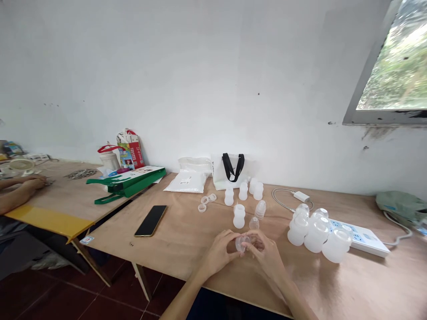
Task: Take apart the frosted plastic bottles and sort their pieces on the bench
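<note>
Near the table's front edge, my left hand (220,250) and my right hand (263,250) meet around a small clear plastic bottle part (243,243). Fingers of both hands grip it, and they partly hide it, so I cannot tell whether it is a ring, a cap or both. Just beyond my hands lies a clear domed cap (254,223), with a larger clear cap (260,209) behind it. A frosted white bottle (239,217) stands upright to their left. Several more frosted bottles (243,191) stand farther back. Three translucent rings (202,207) lie to the left.
Several capped bottles (316,232) stand at the right beside a white power strip (363,240). A phone (151,221) lies left; a white plastic packet (187,180) and a paper bag (216,178) are near the wall. Another person's hands (31,183) rest at the neighbouring table.
</note>
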A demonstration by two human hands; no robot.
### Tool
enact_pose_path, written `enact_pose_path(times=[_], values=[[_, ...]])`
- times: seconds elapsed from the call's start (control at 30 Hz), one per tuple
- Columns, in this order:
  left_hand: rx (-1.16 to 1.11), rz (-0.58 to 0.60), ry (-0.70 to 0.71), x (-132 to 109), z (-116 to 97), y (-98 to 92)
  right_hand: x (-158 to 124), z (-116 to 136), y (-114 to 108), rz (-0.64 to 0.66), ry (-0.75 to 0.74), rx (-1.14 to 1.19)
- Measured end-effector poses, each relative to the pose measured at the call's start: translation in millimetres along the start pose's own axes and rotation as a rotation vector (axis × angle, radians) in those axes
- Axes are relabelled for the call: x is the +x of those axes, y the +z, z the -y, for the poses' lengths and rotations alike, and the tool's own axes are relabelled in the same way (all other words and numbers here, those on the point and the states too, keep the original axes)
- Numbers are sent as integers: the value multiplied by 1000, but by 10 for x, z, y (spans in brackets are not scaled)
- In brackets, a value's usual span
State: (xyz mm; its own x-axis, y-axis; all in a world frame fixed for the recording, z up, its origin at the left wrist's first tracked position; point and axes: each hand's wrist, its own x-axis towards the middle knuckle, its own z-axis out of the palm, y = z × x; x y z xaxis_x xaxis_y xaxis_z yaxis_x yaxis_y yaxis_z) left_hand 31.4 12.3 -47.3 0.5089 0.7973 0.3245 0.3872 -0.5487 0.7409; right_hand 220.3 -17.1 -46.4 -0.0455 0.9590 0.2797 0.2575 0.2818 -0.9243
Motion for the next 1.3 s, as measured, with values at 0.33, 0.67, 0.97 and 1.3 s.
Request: enact_pose_path(times=[0.33,0.67,0.97,1.3], values=[[-168,-70,-14,16,-116,-45,-27,122,-61,26,-40,145],[-145,-92,-37,17,-109,-13,-2,91,-69,-35,-98,25],[-169,-61,-31,7,-112,43,-22,61,-25,79,-100,37],[-80,7,-13,-5,-186,-8,-14,-77,-11,-16,-227,-285]])
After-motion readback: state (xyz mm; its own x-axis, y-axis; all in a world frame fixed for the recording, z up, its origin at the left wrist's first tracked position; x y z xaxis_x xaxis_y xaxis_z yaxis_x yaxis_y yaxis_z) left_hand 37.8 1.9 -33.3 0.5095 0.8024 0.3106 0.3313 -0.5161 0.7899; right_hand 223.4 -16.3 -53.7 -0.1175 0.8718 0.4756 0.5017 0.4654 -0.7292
